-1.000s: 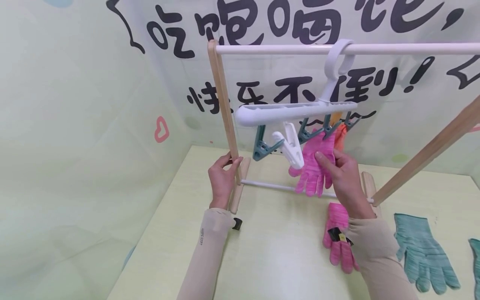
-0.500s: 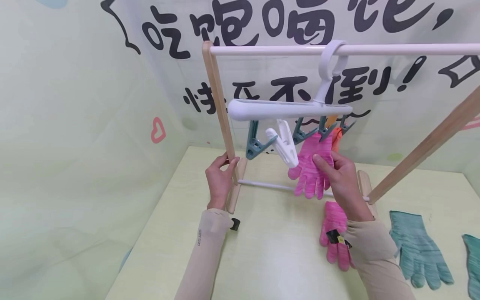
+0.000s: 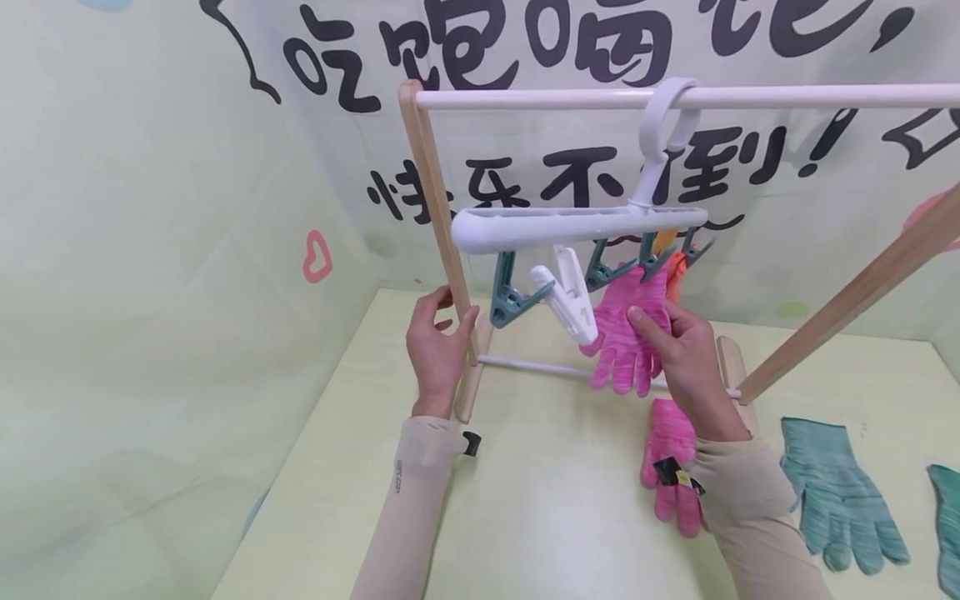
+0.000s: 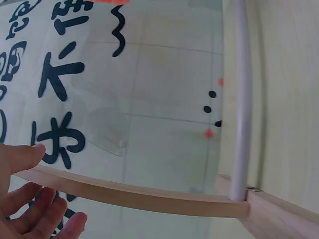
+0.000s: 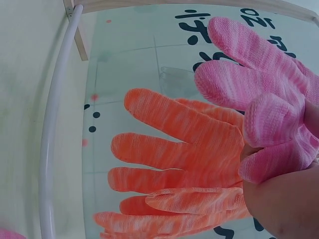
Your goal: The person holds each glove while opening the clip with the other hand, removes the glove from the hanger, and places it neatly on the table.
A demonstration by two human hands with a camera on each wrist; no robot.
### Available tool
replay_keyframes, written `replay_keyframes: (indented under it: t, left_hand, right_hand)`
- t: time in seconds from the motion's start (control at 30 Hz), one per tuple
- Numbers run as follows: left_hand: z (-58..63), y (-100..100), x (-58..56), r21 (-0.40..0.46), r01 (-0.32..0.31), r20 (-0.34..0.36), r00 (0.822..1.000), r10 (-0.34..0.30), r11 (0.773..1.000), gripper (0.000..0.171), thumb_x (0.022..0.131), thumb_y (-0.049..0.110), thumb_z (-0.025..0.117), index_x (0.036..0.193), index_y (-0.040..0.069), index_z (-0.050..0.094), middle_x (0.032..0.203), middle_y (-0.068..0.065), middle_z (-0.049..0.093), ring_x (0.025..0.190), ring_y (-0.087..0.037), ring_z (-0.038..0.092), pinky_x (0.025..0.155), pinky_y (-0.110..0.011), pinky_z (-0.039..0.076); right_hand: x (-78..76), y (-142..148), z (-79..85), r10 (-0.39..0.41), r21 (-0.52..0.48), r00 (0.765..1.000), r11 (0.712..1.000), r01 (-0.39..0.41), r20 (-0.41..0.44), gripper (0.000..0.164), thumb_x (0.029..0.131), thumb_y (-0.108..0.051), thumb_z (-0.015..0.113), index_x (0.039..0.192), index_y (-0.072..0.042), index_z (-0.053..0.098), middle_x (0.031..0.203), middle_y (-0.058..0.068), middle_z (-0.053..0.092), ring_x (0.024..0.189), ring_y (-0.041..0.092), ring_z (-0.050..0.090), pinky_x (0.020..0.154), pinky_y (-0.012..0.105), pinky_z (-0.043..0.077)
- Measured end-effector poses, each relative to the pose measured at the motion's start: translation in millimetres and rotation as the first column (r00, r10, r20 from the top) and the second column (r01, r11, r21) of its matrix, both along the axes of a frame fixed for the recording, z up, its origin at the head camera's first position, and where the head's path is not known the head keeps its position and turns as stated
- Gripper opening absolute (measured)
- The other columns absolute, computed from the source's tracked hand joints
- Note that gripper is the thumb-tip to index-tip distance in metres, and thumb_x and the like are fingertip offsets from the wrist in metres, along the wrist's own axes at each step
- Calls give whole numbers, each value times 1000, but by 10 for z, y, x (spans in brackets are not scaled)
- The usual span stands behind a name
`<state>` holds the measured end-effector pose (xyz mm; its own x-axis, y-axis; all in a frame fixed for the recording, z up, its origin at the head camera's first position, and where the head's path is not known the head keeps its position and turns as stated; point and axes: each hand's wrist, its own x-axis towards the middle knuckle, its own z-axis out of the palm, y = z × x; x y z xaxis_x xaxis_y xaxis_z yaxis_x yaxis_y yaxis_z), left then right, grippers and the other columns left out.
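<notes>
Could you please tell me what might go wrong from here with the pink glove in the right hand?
The pink glove might slip if the right hand lets go: its cuff is at a green clip, but I cannot tell whether it is firmly caught. A downward tug could tilt or swing the hanger, which hangs by its hook from the rail. An orange glove hangs close behind, so it might get snagged.

Left of the hanger [image 3: 577, 227], my left hand [image 3: 438, 354] at a post [image 3: 435, 196]; below it, a glove [image 3: 626, 333] in my right hand [image 3: 693, 362]; right of it, another glove [image 3: 843, 496] on the table [image 3: 555, 500].
</notes>
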<state>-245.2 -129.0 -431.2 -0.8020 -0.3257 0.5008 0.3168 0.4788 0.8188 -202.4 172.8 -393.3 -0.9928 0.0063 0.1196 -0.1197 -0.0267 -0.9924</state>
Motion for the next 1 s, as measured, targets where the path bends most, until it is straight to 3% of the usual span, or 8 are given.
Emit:
replay_keyframes:
  t: [0.17,0.27,0.4,0.57,0.67,0.73,0.83,1.0]
  left_hand:
    - [152,63,101,-65,-85,-123,989,77,994,44,85,29,79,124,15,65,117,-5,62,113,-17,59,90,-40,56]
    - [249,122,176,-56,-134,-214,969,119,989,43,85,32,78,121,13,65,118,-6,60,114,-17,56,91,-40,53]
    - [388,229,267,-24,-121,-320,941,107,992,38,86,29,78,117,10,66,117,-9,59,116,-19,54,89,-41,49]
    - [561,448,264,-42,45,-328,943,-56,998,29,84,9,74,113,8,68,114,-9,62,110,-19,57,84,-34,52]
    - [672,596,249,-57,201,-275,939,-209,978,30,85,9,74,115,8,68,114,-7,64,106,-18,58,81,-29,54]
    - [748,681,251,-46,305,-238,921,-307,951,32,86,14,75,117,9,67,116,-7,65,106,-16,60,82,-28,55]
    - [855,779,275,4,438,-207,880,-427,899,34,87,14,74,120,8,67,119,-9,65,105,-16,60,85,-29,54]
    - [1001,892,283,-10,555,-135,823,-551,832,41,86,4,69,126,7,64,130,-10,61,119,-17,55,104,-32,47]
  right_hand:
    - [5,5,3,1,0,1000,1000,-1,4,22,95,-31,66,112,-16,68,69,-7,64,51,9,50,43,22,41]
    - [1,-1,-2,0,-2,1000,1000,0,0,21,95,-30,66,111,-16,68,69,-7,64,50,9,50,42,23,41]
    - [-7,-6,2,-3,12,1000,1000,3,12,21,95,-31,67,109,-15,68,68,-6,63,50,9,49,42,23,42]
    - [13,40,20,-55,87,997,995,50,58,27,94,-39,67,111,-18,67,70,-8,64,53,10,50,45,24,44]
    - [29,62,20,-62,98,996,994,56,64,27,94,-39,66,111,-18,67,70,-8,64,53,11,50,46,25,43]
    - [26,59,11,-45,68,998,997,41,53,25,94,-36,66,110,-17,67,69,-7,64,52,11,49,45,25,42]
    - [14,31,-2,-21,29,999,999,20,29,21,95,-33,66,108,-17,68,67,-7,63,50,11,49,44,24,41]
    - [2,1,-7,3,-7,1000,1000,-3,13,20,95,-30,66,110,-16,68,68,-7,64,50,10,49,43,23,40]
